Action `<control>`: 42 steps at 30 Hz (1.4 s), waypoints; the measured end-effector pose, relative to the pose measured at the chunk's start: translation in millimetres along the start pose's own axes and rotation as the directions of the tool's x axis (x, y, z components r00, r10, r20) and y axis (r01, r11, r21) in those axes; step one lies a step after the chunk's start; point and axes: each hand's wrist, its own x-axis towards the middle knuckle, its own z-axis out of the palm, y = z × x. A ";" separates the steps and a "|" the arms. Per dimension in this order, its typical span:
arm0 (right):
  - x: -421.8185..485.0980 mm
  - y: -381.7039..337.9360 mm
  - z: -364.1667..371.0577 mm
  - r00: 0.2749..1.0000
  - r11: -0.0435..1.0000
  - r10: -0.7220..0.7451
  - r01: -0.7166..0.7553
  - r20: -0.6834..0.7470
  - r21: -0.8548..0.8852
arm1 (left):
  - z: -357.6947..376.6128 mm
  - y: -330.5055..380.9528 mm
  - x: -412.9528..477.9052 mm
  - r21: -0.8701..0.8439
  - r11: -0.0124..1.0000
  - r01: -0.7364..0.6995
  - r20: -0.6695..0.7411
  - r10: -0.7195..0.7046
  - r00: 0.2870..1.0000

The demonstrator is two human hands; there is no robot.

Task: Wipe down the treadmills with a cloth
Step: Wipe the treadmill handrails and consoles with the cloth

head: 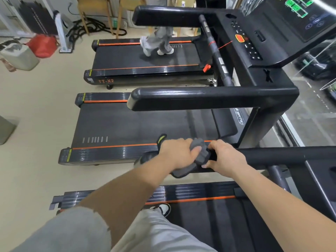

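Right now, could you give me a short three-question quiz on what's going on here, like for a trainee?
1. True or false: the left hand grips the grey cloth.
2. The right hand grips: A handrail, B bottle, C phone?
3. Fill in: a second person walks on the ____ treadmill.
Key: 1 true; 2 A; 3 farthest.

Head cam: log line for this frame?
phase: wiping handrail | left hand: grips cloth on handrail | right hand: grips handrail beside cloth
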 end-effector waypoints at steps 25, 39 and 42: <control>-2.8 14.2 14.2 0.991 0.997 -0.081 0.082 -0.110 0.007 | 13.0 -82.4 -46.5 -0.681 0.638 0.359 0.047 -0.451 0.891; -63.9 45.9 58.7 0.861 0.965 -0.176 0.247 -0.478 0.089 | 81.3 69.0 -63.6 -0.954 -0.266 0.140 0.300 -0.866 0.400; -87.7 77.5 60.1 0.901 0.963 -0.060 0.166 -0.429 0.214 | 90.3 131.7 -37.8 -0.948 -0.221 0.228 0.315 -0.752 0.580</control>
